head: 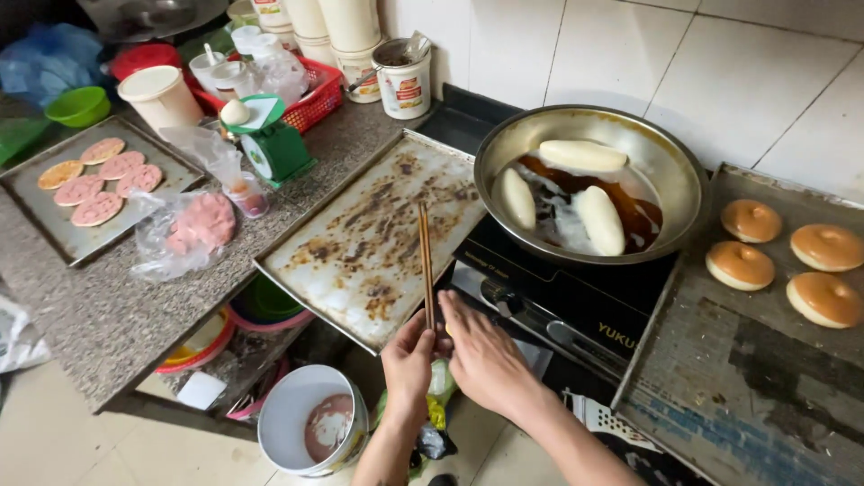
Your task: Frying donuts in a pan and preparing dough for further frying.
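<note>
Both hands meet low at the near edge of the stove [576,306]. Left hand [409,360] and right hand [481,355] press close together, fingers pinched around the lower ends of a pair of wooden chopsticks [426,261]. These are long, thin and brown, held nearly upright side by side, their tips lying over the stained baking tray [369,234].

At the far left corner of the stone counter [99,315] a smaller tray [81,238] carries pink round slices, with a clear bag of pink slices [193,229] just beside it and a green kitchen scale [270,144] behind. Right of the chopsticks, a steel pan [589,184] holds three pale long buns in dark oil. Along the right edge, a worn tray [747,360] bears four browned round buns [783,256].
</note>
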